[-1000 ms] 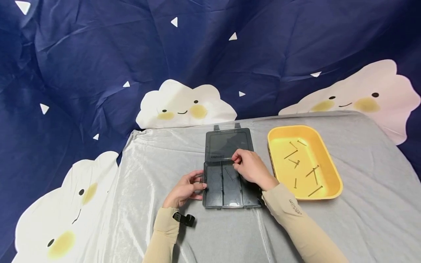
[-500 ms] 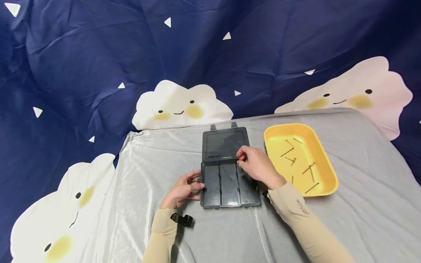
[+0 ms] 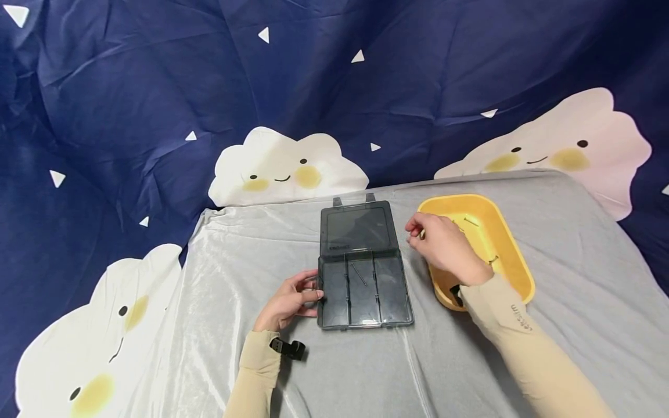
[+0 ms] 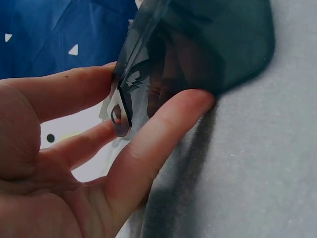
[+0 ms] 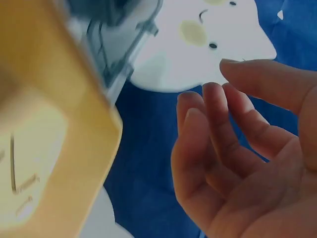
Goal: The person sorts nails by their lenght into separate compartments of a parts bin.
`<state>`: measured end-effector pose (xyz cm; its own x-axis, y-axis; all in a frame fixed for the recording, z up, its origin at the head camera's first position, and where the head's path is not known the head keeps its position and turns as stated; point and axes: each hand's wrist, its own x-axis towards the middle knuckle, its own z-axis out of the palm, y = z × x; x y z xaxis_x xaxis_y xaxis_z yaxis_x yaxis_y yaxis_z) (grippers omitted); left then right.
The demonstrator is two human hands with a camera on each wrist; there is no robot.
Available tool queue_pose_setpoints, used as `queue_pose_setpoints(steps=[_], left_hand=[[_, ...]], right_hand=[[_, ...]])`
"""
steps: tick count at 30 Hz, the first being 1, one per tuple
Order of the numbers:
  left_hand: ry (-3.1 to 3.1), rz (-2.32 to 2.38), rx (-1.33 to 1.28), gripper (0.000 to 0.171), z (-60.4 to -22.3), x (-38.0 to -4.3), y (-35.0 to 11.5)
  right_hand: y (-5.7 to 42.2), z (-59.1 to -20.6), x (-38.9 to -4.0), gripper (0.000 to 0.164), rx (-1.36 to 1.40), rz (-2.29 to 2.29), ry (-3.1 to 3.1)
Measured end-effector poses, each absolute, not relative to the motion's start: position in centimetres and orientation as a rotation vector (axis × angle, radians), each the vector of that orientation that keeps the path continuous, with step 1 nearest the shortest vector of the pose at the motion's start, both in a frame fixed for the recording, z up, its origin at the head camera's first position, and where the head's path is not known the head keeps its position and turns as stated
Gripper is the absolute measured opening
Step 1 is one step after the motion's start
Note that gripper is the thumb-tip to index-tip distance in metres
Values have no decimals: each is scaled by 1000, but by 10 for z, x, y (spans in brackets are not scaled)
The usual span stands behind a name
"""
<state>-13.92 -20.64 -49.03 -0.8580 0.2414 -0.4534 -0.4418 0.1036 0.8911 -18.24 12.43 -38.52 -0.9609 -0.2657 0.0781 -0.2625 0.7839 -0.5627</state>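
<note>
A dark translucent compartment box point(image 3: 393, 293) lies with its lid point(image 3: 358, 227) laid back on the far side. In its middle compartment rests one screw point(image 3: 359, 274), set slantwise. My left hand point(image 3: 288, 299) grips the box's left edge; in the left wrist view the thumb point(image 4: 163, 134) lies along the dark plastic and fingers reach the edge from the other side. Over the left rim of a yellow tray point(image 3: 509, 255) hovers my right hand point(image 3: 446, 244), its fingers loosely bent and nothing between them. Screws point(image 3: 471, 222) lie in the tray, partly hidden by that hand.
Grey cloth point(image 3: 251, 244) covers the table, with a gap of it between box and tray. Behind hangs a dark blue curtain point(image 3: 313, 75) with cloud faces. A black strap point(image 3: 287, 348) is on the left wrist.
My right hand has moved right, from above the box to above the tray's left side. The left hand stays at the box's edge, and the screw in the middle compartment has not moved.
</note>
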Motion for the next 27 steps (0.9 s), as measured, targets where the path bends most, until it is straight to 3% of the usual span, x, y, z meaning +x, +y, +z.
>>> queue_pose_setpoints(steps=[12, 27], left_hand=[[1883, 1816, -189, 67, -491, -139, -208], [1885, 1817, -194, 66, -495, -140, -208]], right_hand=[[178, -380, -199, 15, -544, -827, 3031], [205, -414, -230, 9, -575, -629, 2948]])
